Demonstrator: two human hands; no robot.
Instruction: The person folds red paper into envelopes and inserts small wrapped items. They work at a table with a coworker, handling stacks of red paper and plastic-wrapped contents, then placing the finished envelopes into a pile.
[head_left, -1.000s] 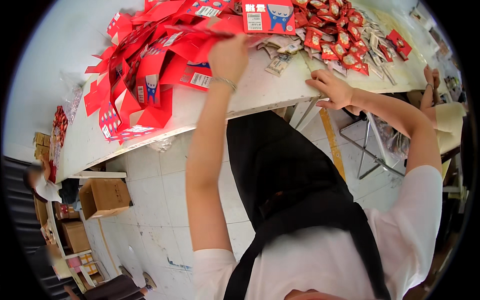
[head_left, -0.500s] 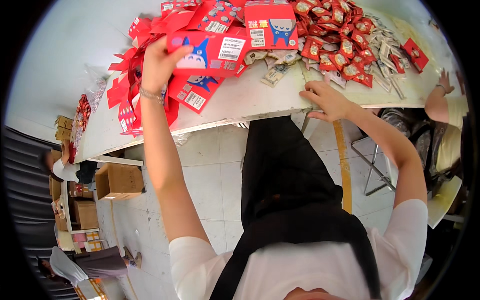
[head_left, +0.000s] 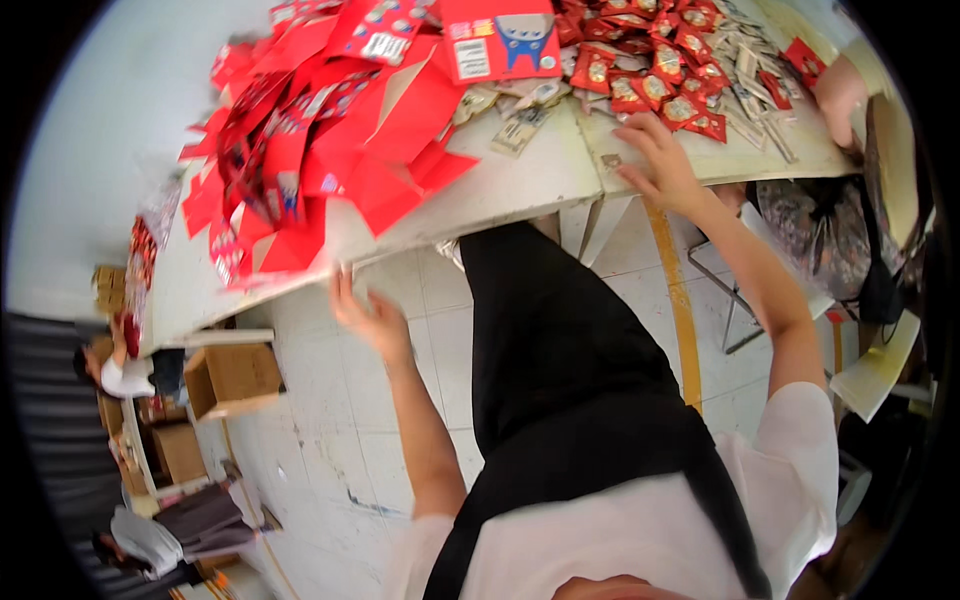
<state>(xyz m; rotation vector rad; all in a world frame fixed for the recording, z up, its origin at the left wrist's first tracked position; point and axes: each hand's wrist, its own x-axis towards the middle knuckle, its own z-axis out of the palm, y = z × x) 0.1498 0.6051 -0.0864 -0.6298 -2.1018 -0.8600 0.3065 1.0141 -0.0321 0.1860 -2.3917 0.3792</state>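
My left hand (head_left: 372, 318) hangs just off the front edge of the table (head_left: 550, 170), blurred by motion, its fingers apart and nothing in it. Beside it on the table lies a loose heap of red unfolded cartons (head_left: 400, 125), some turned to their plain side. A red box (head_left: 500, 40) with a blue and white cartoon figure sits at the back of the heap. My right hand (head_left: 665, 172) is open over the table's edge, holding nothing, nearest the small red packets (head_left: 660, 75) and a pale flat packet (head_left: 522, 128).
Thin whitish sachets (head_left: 755, 70) lie right of the red packets. A person's arm (head_left: 842, 100) reaches the table at the far right, above a folding stool (head_left: 735, 315). An open brown cardboard box (head_left: 235, 378) stands lower left. Two other people are at the far left.
My left hand has let go of a red carton and drawn back from the heap past the table edge. The nearby person's arm at the right has moved in over the table.
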